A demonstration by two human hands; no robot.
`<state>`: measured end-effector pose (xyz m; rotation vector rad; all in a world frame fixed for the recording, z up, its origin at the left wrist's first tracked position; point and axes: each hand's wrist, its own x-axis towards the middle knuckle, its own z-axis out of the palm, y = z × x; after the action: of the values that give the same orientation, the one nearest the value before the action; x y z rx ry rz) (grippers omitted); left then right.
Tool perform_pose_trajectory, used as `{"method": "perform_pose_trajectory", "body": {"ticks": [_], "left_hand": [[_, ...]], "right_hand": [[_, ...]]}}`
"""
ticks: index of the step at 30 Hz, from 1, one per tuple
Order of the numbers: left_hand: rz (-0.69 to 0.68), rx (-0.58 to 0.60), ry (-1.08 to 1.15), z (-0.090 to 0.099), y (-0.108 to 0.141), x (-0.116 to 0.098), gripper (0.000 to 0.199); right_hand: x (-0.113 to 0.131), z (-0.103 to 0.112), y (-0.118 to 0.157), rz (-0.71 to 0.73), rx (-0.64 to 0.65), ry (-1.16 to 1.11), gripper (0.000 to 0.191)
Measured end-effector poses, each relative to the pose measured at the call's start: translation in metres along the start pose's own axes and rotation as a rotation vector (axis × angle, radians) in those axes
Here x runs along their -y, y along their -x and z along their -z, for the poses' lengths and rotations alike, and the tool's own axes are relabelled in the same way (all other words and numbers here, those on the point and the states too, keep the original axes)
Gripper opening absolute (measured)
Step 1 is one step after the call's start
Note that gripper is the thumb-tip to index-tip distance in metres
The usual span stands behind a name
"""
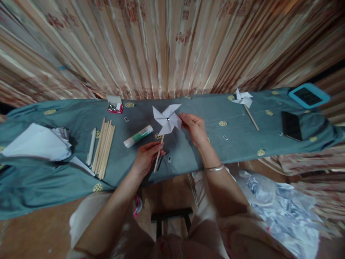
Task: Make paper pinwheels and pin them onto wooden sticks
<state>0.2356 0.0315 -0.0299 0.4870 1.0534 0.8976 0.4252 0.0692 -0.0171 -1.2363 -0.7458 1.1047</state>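
Observation:
A white paper pinwheel [167, 119] with a shiny pin at its centre is held up over the cloth-covered table. My left hand [147, 158] is closed around its wooden stick [159, 153], below the blades. At the right-hand blade, the fingers of my right hand [195, 127] are pinched together on the paper edge; the fingertips are partly hidden. A glue stick [138, 136] with a green label lies just left of the pinwheel. Beyond it stands an open small box [115, 105] of metal pins.
Several wooden sticks [103, 149] lie beside a pale rod [91, 145] and white paper sheets [37, 144] on the left. Another pinwheel [244, 99], a blue-framed tablet [309, 95] and a dark phone [291, 125] lie to the right. A curtain [167, 46] hangs behind the table.

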Motion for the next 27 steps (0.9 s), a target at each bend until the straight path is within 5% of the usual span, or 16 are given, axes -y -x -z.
{"method": "perform_pose_trajectory", "body": {"ticks": [27], "left_hand": [[-0.002, -0.014, -0.015, 0.0015, -0.0037, 0.0018, 0.04]], "right_hand": [[-0.0098, -0.0063, 0.0012, -0.092, 0.055, -0.066, 0.042]]}}
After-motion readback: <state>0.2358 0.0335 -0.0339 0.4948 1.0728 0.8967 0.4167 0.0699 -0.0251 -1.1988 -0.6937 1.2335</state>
